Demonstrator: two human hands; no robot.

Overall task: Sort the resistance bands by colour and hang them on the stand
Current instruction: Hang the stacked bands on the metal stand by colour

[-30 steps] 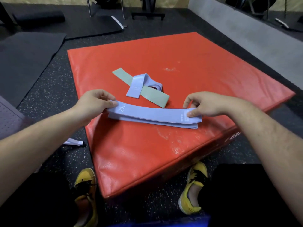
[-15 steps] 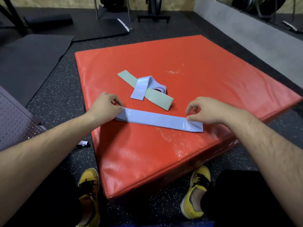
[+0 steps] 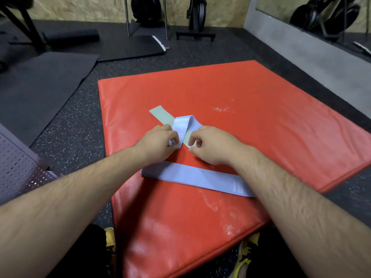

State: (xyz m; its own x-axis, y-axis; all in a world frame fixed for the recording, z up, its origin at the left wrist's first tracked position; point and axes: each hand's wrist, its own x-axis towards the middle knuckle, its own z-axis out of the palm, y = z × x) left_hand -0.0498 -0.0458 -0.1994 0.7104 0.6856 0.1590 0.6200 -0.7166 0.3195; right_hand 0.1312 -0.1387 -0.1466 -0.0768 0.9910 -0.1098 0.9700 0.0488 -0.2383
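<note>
Work surface: red padded mat (image 3: 251, 137) on speckled black rubber floor (image 3: 80, 109). Near edge of mat: stack of lilac bands (image 3: 192, 178), laid flat, long axis running L to R, its R end passing under the R forearm; small white print shows near that end. Further back, approx. mat centre: twisted lilac band (image 3: 183, 123) lying across a flat green band (image 3: 161, 115); the two cross and touch. Green band runs diagonally, far-L end clear, near-R end partly hidden behind the hands. L hand (image 3: 158, 142): fingertips pinched on near end of the twisted lilac band, i.e. grasping it; band end still low at mat level. R hand (image 3: 212, 146): fingers curled, thumb and index drawn close together just beside the green band's near end; whether they actually grip green or lilac material cannot be told, since the knuckles block the contact pt. Both forearms extend from bottom of view, over the flat stack w/o touching it visibly on L side. Yellow shoes (image 3: 109, 237) visible at mat's near edge. Perforated metal panel (image 3: 18, 169) at far L. Dark floor mats (image 3: 40, 85) and gym equipment bases in background. No band is hung anywhere in view.
</note>
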